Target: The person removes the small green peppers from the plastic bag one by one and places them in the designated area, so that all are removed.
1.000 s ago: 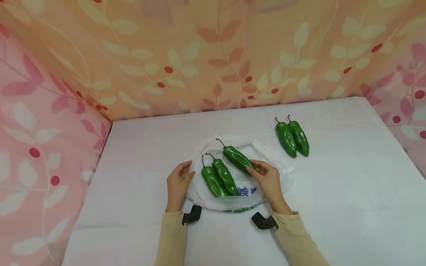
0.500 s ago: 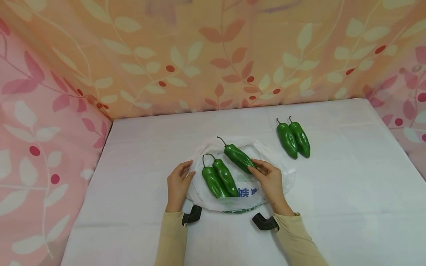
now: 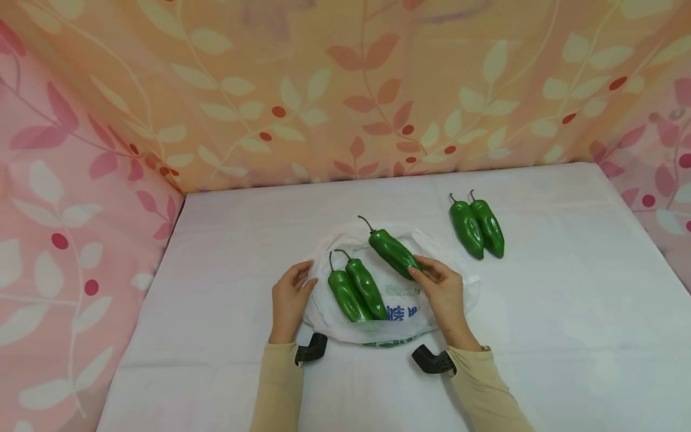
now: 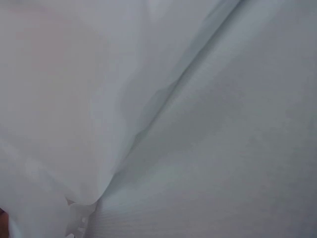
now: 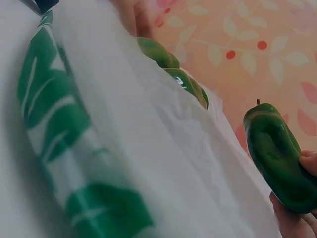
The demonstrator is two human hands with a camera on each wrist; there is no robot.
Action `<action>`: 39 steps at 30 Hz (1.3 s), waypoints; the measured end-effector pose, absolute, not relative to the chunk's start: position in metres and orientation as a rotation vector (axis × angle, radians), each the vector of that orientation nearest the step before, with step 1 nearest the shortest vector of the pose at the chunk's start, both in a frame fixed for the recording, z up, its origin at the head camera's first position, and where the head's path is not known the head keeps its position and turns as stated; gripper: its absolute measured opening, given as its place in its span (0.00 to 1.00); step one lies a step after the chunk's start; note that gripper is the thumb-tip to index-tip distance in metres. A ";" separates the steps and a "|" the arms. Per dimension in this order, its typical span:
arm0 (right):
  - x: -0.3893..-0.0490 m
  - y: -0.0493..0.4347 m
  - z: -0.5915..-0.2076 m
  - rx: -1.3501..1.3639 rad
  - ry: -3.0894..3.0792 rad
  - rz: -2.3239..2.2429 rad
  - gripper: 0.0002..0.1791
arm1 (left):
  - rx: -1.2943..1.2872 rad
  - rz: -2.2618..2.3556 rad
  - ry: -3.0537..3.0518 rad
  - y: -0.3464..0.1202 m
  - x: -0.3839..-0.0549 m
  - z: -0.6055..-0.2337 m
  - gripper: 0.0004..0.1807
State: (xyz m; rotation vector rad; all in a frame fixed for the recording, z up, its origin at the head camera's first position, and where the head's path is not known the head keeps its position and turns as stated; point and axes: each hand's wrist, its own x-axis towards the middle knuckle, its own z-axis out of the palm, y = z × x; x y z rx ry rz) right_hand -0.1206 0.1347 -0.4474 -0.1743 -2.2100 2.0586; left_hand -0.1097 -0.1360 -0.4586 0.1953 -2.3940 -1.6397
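Observation:
A green chili pepper (image 3: pixel 394 253) with a thin curved stem is pinched at its lower end by my right hand (image 3: pixel 442 294). In the right wrist view the same pepper (image 5: pixel 272 148) shows with a thumb against its side. It is over a white plastic bag (image 3: pixel 402 333) with blue and green print. Two more green peppers (image 3: pixel 356 291) lie side by side in the bag's mouth. At the bag's left edge, my left hand (image 3: pixel 288 300) holds the rim between thumb and fingers. White film (image 4: pixel 64 99) fills much of the left wrist view, hiding the fingers.
Two further green peppers (image 3: pixel 477 228) lie together at the back right of the white-covered table (image 3: pixel 227 300). A leaf-patterned cloth (image 3: pixel 243 90) rises behind the table and at both sides.
My right hand has shifted slightly right and back with its pepper. The left hand stays at the bag's edge, and the two peppers in the bag have hardly moved.

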 end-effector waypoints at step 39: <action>-0.139 0.174 -0.431 -0.284 -1.891 2.013 0.16 | 0.223 -1.630 -2.439 -0.136 -0.111 -0.457 0.20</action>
